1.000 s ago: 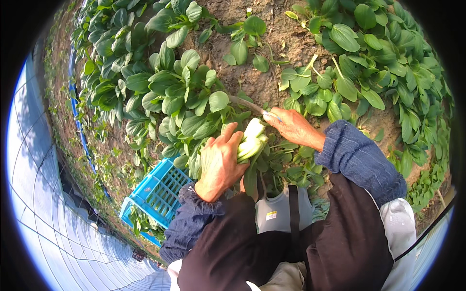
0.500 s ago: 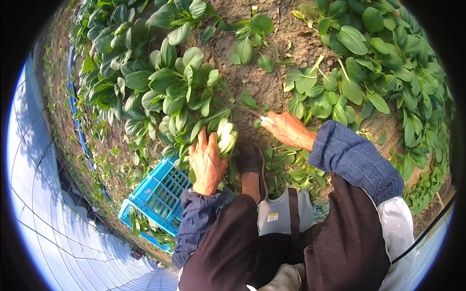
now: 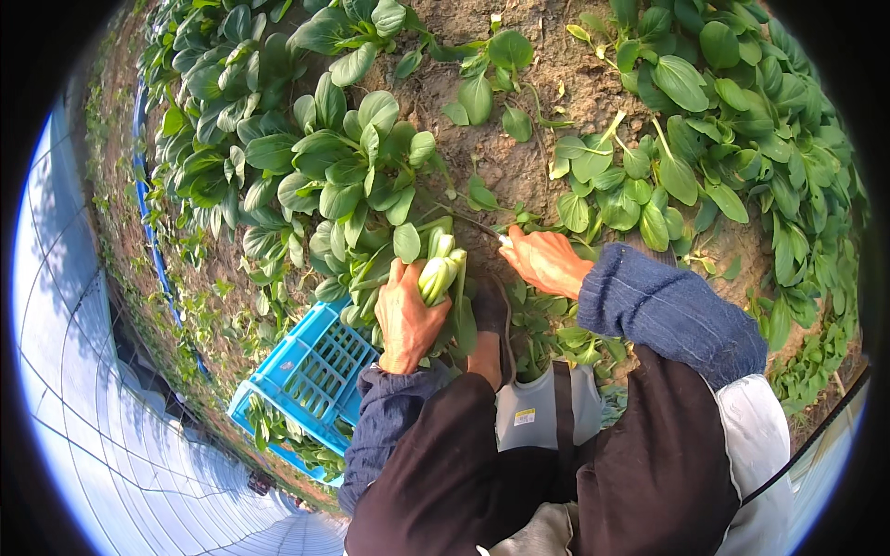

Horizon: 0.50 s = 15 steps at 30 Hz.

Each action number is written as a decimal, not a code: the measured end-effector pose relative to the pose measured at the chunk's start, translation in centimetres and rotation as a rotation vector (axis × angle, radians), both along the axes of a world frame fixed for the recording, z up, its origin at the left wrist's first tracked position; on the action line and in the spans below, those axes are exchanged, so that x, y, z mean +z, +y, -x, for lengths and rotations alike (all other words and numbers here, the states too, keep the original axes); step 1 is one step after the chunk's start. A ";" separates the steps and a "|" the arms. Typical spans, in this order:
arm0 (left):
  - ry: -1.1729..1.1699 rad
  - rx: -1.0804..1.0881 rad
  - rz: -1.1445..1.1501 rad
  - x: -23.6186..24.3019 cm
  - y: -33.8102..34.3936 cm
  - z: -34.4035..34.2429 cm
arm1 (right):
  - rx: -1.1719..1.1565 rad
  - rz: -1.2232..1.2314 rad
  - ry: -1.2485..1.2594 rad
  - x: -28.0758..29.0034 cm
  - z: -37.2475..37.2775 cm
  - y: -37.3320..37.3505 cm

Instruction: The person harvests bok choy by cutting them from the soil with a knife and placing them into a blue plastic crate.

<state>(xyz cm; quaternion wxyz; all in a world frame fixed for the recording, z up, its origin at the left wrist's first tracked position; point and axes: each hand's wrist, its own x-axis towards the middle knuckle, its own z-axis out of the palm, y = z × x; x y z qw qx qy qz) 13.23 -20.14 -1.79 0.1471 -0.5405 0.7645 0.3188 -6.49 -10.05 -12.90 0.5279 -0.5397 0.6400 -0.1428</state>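
My left hand (image 3: 405,318) grips a cut leafy green plant (image 3: 441,269) by its pale stalks, leaves hanging down beside my knee. To its right, my right hand (image 3: 544,260) is closed around a thin knife (image 3: 466,220) whose blade points left over the soil, toward the base of the standing greens (image 3: 348,171). Both sleeves are blue denim. The two hands are a short gap apart.
A blue plastic crate (image 3: 311,377) holding some greens sits at my lower left. Rows of leafy plants (image 3: 705,120) grow on brown soil (image 3: 542,83) ahead and to the right. A white greenhouse film wall (image 3: 83,417) curves along the left.
My left hand has carried the cut plant leftward and slightly down, away from my right hand. The right hand has shifted a little with the knife toward the soil.
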 end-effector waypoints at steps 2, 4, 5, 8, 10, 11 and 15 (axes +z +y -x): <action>0.263 0.263 -0.176 0.7 -1.0 -0.5 | -0.057 0.010 -0.115 -0.8 1.4 0.7; 0.437 0.649 -0.458 2.4 -1.5 -1.4 | -0.238 -0.349 -0.439 1.1 3.2 -0.3; 0.580 0.810 -0.552 3.4 -1.6 -1.2 | -0.402 -0.307 -0.579 1.3 3.3 -0.4; 0.761 1.050 -0.675 5.0 -1.6 -1.1 | -0.568 -0.277 -0.864 3.5 5.2 -3.1; 0.819 1.152 -0.795 5.5 -1.6 -1.2 | -0.559 -0.222 -1.004 5.8 5.0 -5.6; 0.849 1.161 -0.859 5.1 -1.6 -1.1 | -0.561 -0.198 -1.064 6.5 5.1 -6.2; 0.789 1.152 -0.810 5.2 -1.6 0.2 | -0.505 -0.234 -1.093 6.9 6.3 -7.3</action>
